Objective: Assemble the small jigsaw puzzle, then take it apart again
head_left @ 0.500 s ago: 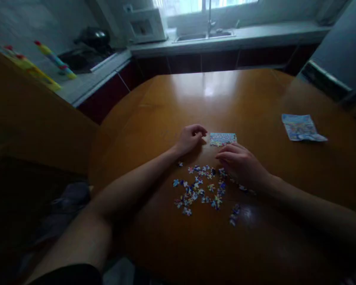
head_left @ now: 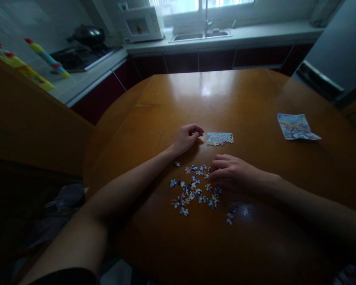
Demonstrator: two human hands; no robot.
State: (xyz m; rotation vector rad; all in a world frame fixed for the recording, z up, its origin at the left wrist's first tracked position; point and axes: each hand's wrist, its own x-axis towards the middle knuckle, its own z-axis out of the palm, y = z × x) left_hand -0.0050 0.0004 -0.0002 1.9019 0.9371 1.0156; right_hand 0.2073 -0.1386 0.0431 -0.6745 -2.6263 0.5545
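A partly assembled jigsaw puzzle [head_left: 220, 138], pale blue with an uneven lower edge, lies flat on the wooden table. Just left of it rests my left hand [head_left: 186, 138], its fingers loosely bent with a gap at the thumb and nothing seen in them. Loose jigsaw pieces [head_left: 187, 194] are scattered nearer to me. Over the right part of this scatter hovers my right hand [head_left: 231, 169], fingers loosely apart and pointing left and down; it covers some pieces, and its fingertips are partly hidden. A small cluster of pieces [head_left: 231, 213] lies apart, below the right hand.
A creased printed sheet [head_left: 297, 126] lies on the table [head_left: 154, 118] at the right. Beyond the table's far edge are a counter with a sink [head_left: 200, 36], a microwave [head_left: 141, 24] and a stove with a dark pan [head_left: 89, 35]. Yellow bottles [head_left: 47, 57] stand at the left.
My right hand has drawn back from the puzzle's lower edge, toward me and left, over the loose pieces. My left hand stays beside the puzzle. The whole view has shifted slightly.
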